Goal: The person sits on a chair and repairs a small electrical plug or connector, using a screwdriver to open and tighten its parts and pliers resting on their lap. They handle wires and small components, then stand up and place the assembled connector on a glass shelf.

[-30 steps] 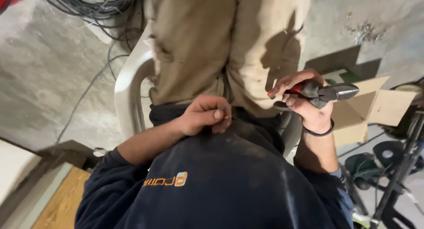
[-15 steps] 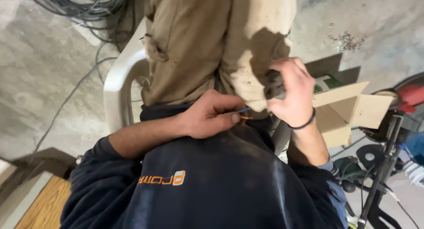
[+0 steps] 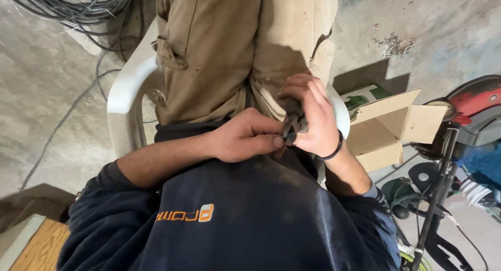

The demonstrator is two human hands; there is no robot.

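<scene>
We see one pair of pliers (image 3: 293, 126) near the middle of the view, over our lap, its dark handles wrapped in our right hand (image 3: 312, 119), whose fingers are clamped around them. Our left hand (image 3: 249, 136) comes in from nine o'clock and meets the tool's lower end, its fingers pinched together against it; whether anything small sits between them we cannot tell. Both wrists are bent inward, the forearms bare below pushed-up dark blue sleeves (image 3: 94, 208), and one black band (image 3: 334, 148) circles the right wrist.

Beneath the hands lie our tan trousers (image 3: 219, 51), and we sit on one white plastic chair (image 3: 128, 93).

At three o'clock stands one open cardboard box (image 3: 386, 132); the part of its inside that shows is bare, and a green and white packet (image 3: 365, 97) sits just behind it. Further toward three o'clock is a red and black power tool (image 3: 477, 106) on a black stand (image 3: 438, 198). At eleven o'clock a bundle of grey cables (image 3: 62, 4) lies on the concrete floor (image 3: 42, 78).
</scene>
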